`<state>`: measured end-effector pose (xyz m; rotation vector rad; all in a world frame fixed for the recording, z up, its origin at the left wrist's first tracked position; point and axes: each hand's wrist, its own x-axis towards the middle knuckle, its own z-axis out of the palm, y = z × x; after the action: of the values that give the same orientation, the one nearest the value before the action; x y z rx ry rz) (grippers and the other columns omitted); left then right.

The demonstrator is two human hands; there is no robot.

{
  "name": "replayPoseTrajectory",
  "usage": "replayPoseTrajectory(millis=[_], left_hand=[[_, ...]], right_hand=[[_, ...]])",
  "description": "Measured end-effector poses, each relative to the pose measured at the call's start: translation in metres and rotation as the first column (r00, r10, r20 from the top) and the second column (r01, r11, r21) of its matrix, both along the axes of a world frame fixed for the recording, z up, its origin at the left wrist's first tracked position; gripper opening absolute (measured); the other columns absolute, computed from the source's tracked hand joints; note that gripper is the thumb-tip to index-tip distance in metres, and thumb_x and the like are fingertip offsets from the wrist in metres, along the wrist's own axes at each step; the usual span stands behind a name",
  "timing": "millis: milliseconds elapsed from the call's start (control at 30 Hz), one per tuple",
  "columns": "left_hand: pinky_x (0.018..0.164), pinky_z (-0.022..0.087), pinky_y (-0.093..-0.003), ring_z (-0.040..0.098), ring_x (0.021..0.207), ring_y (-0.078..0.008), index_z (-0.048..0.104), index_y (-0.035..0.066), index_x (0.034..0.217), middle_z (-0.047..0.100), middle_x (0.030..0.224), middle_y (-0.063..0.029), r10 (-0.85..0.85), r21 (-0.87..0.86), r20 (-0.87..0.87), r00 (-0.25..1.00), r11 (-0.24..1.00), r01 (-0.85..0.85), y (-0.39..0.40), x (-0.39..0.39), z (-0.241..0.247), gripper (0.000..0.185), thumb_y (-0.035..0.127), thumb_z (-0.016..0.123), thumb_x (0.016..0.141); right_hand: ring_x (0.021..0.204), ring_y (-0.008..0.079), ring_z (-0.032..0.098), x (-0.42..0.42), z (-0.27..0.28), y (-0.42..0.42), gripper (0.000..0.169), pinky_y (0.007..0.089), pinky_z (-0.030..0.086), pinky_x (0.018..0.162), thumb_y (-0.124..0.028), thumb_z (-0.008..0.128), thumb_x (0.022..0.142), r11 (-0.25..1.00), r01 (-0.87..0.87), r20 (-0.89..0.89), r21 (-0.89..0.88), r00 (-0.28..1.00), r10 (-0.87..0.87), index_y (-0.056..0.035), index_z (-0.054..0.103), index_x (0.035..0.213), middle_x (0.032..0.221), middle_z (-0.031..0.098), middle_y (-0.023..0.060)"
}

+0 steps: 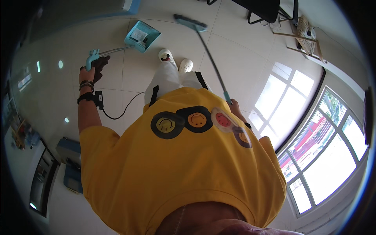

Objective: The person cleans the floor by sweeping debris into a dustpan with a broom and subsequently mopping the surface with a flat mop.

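My left hand (pixel 87 75) grips the light-blue hooked top of a long-handled dustpan. Beside those fingers is a dark brown, glove-like thing (pixel 100 68); whether I hold it too is unclear. The dustpan's metal pole (pixel 116 51) runs to its blue pan (pixel 151 36), which holds a pale flat scrap (pixel 139 35) and small dark debris. My right hand (pixel 235 108), partly hidden by my yellow shirt, is closed around the lower-pictured end of a broom handle (pixel 212 58). The broom head (pixel 190 23), blue with dark bristles, is ahead and to the right of the pan.
My white clogs (pixel 186 65) stand on glossy floor tiles (pixel 232 55). A black chair (pixel 260 8) and a wooden-framed item (pixel 307 38) stand far right. Large windows (pixel 323 147) line the right side. A cable (pixel 124 110) runs from my left wrist device toward my waist.
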<state>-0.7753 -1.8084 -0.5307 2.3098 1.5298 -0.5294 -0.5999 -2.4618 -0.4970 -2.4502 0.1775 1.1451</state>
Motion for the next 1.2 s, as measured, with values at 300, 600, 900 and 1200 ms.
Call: replayPoseTrajectory(millis=[300,600,900,1200], left_hand=[[0.058,0.045,-0.0440,0.056,0.067,-0.0317,0.059,0.005,0.083,0.059,0.075,-0.0156,-0.035,0.112,-0.006,0.999,0.993,0.035,0.000,-0.003,-0.009,0.029,0.030,0.053,0.069],[0.063,0.047,-0.0441,0.057,0.074,-0.0326,0.060,0.007,0.090,0.060,0.081,-0.0149,-0.129,0.121,0.034,0.991,0.985,0.124,0.011,-0.008,-0.011,0.030,0.028,0.054,0.069],[0.058,0.047,-0.0430,0.058,0.065,-0.0324,0.060,0.005,0.080,0.060,0.071,-0.0156,-0.204,0.033,0.148,0.968,0.979,0.202,0.026,0.001,-0.002,0.026,0.028,0.055,0.068],[0.060,0.047,-0.0428,0.058,0.068,-0.0338,0.060,0.005,0.078,0.060,0.071,-0.0155,-0.203,-0.004,0.251,0.947,0.978,0.211,0.026,0.002,-0.002,0.025,0.028,0.055,0.068]], right_hand=[[0.037,0.0100,0.041,0.061,-0.020,-0.033,0.020,0.0230,0.032,0.031,-0.021,0.056,0.076,0.829,0.553,-0.158,-0.086,0.814,-0.559,-0.0077,0.042,0.071,0.049,0.041,0.0002],[0.038,0.0116,0.040,0.071,-0.036,0.046,0.013,0.0256,0.034,0.036,-0.009,0.050,0.074,0.746,0.658,-0.382,-0.101,0.667,-0.640,-0.0063,0.043,0.064,0.048,0.041,0.0004],[0.044,0.0153,0.046,-0.033,0.005,0.228,0.013,0.0281,0.036,0.038,-0.010,0.052,0.071,0.960,0.017,-0.466,0.279,0.877,0.120,0.0009,0.047,0.065,0.052,0.046,0.0060],[0.035,0.0087,0.037,-0.016,0.033,0.285,0.010,0.0223,0.033,0.032,-0.007,0.051,0.072,0.928,0.361,-0.604,0.097,0.762,-0.233,-0.0020,0.045,0.079,0.054,0.042,0.0029]])
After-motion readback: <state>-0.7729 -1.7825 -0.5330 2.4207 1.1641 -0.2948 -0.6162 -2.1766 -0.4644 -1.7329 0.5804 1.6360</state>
